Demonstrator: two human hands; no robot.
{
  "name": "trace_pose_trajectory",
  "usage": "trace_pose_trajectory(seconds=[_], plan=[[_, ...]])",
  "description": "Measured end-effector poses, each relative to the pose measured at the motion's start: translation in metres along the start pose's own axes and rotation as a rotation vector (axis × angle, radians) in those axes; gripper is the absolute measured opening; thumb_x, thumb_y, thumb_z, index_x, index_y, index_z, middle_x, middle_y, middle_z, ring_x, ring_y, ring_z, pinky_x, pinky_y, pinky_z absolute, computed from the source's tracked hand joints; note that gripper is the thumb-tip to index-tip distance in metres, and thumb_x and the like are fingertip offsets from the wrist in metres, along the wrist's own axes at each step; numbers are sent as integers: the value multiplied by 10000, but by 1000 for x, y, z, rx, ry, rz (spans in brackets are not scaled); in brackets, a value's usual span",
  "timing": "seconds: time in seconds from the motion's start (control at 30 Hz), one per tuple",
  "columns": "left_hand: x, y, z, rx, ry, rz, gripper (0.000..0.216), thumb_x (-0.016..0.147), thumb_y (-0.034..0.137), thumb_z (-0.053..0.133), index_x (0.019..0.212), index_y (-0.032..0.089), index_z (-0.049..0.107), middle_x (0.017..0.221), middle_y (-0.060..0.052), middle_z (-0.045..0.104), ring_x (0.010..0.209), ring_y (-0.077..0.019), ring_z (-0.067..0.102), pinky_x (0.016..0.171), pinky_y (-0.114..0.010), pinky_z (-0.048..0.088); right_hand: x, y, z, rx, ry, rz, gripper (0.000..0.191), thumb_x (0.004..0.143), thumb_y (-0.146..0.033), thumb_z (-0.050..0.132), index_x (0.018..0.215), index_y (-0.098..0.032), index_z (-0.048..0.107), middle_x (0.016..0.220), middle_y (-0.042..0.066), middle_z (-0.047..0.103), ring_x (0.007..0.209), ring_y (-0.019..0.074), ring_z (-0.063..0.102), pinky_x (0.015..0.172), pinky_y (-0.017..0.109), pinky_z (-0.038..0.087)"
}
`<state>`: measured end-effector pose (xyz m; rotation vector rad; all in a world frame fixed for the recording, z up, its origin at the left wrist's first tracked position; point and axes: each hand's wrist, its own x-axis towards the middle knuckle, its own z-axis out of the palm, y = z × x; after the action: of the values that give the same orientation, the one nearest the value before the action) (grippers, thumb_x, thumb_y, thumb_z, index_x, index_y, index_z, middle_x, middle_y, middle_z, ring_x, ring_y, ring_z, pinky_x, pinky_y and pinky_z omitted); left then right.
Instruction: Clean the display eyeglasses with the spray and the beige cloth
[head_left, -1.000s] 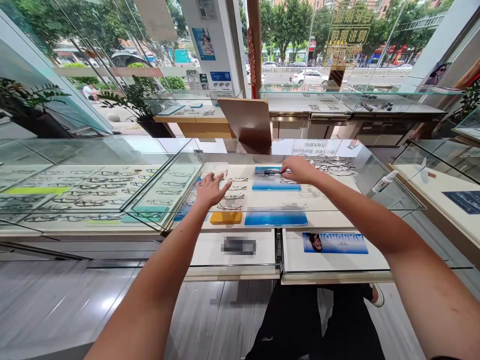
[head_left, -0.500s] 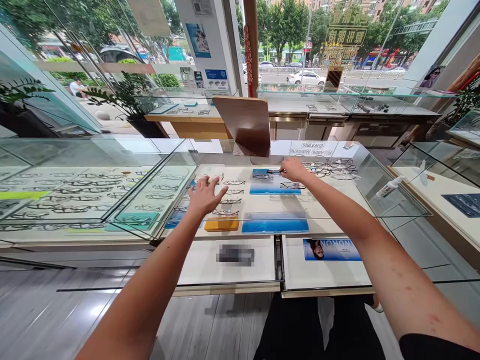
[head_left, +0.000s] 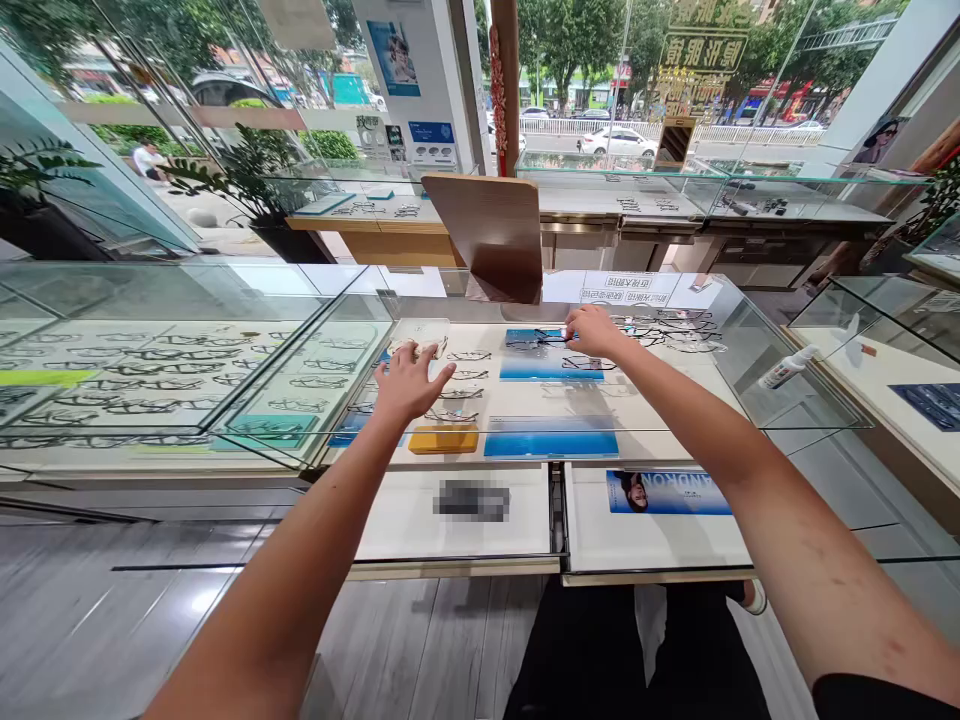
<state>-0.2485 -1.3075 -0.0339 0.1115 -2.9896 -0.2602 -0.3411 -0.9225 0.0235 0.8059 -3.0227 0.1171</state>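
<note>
My right hand [head_left: 592, 332] is closed on a pair of eyeglasses [head_left: 553, 337], low over the far part of a blue display card [head_left: 525, 372]. Another pair of dark-framed glasses [head_left: 589, 363] lies at that card's right edge, just below the hand. Farther left, my left hand [head_left: 407, 384] is spread with its fingers apart and nothing held. Its fingertips are near a light-coloured frame and a clear tray [head_left: 431, 328]; whether they touch is unclear. A column of thin-framed glasses [head_left: 466, 376] lies just right of the left hand.
Glass panes [head_left: 360, 325] edge the display case. An orange-yellow box [head_left: 442, 440] and a blue strip [head_left: 551, 444] lie toward its front, above two pulled-out drawers [head_left: 517, 545]. A wooden-backed panel [head_left: 495, 230] stands behind. A white bottle [head_left: 786, 368] is at right.
The view has shifted slightly. My right hand still grips the glasses over the blue card, and they show a little more plainly now. My left hand stays spread in nearly the same spot.
</note>
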Motion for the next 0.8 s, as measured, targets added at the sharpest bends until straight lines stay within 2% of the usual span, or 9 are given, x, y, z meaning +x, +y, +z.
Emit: trace_pose_trajectory(seconds=[0.13, 0.23, 0.33, 0.37, 0.43, 0.53, 0.63, 0.7, 0.8], plan=[[0, -1, 0, 4, 1, 4, 853, 1063, 764, 250, 1720, 267, 469, 1833, -196, 315, 1681, -447, 308, 1334, -711, 232, 1, -6, -8, 31, 5, 15, 129, 953, -221, 734, 1005, -184, 846, 1416, 157, 756, 1376, 394, 571, 1197, 532, 386], [0, -1, 1, 0, 4, -3, 856, 1062, 767, 260, 1721, 264, 473, 1835, -196, 310, 1673, -456, 315, 1331, -715, 235, -11, -24, -23, 55, 81, 19, 165, 987, -259, 691, 1086, -165, 784, 1394, 181, 734, 1328, 380, 573, 1116, 496, 421], [0, -1, 1, -6, 1, -4, 851, 1061, 772, 269, 1719, 273, 477, 1834, -189, 316, 1667, -458, 325, 1329, -714, 240, -44, -63, -39, 187, 212, -35, 143, 1032, -273, 589, 1081, -183, 690, 1190, 137, 752, 1101, 295, 620, 900, 391, 447], [0, -1, 0, -8, 3, -1, 851, 1062, 774, 270, 1720, 276, 475, 1833, -187, 318, 1668, -458, 323, 1329, -714, 240, -59, -80, -40, 272, 210, -97, 122, 1036, -260, 559, 1019, -196, 662, 1075, 105, 750, 976, 257, 622, 822, 361, 426], [-1, -2, 0, -12, 8, -1, 850, 1063, 775, 269, 1723, 278, 470, 1831, -185, 323, 1671, -458, 319, 1327, -717, 243, -93, -114, -34, 373, 76, -259, 149, 1042, -279, 559, 925, -214, 623, 949, 63, 734, 838, 215, 595, 741, 332, 376], [-2, -1, 0, -12, 14, -6, 843, 1066, 770, 277, 1719, 275, 476, 1826, -189, 331, 1669, -459, 326, 1322, -722, 250, -132, -147, 4, 343, -232, -478, 211, 1044, -278, 593, 845, -216, 629, 902, 60, 748, 807, 203, 595, 690, 330, 323], [-3, -1, 0, -13, 22, -2, 819, 1070, 755, 299, 1705, 275, 493, 1821, -193, 343, 1671, -454, 329, 1321, -718, 256, -135, -146, 62, 287, -417, -426, 200, 1034, -304, 671, 858, -211, 692, 946, 52, 790, 834, 198, 648, 678, 314, 340], [-4, -1, -1, -12, 28, 2, 806, 1073, 744, 310, 1700, 274, 498, 1820, -196, 348, 1670, -449, 334, 1321, -717, 255, -116, -132, 99, 241, -406, -325, 198, 1033, -343, 705, 889, -214, 747, 974, 54, 813, 874, 213, 685, 721, 312, 399], [-5, -2, 0, -5, 30, 1, 808, 1073, 741, 311, 1701, 268, 497, 1818, -202, 350, 1660, -451, 351, 1316, -724, 255, -64, -104, 136, 192, -274, -187, 277, 1091, -295, 602, 962, -147, 798, 1084, 167, 823, 1023, 290, 714, 882, 379, 480]])
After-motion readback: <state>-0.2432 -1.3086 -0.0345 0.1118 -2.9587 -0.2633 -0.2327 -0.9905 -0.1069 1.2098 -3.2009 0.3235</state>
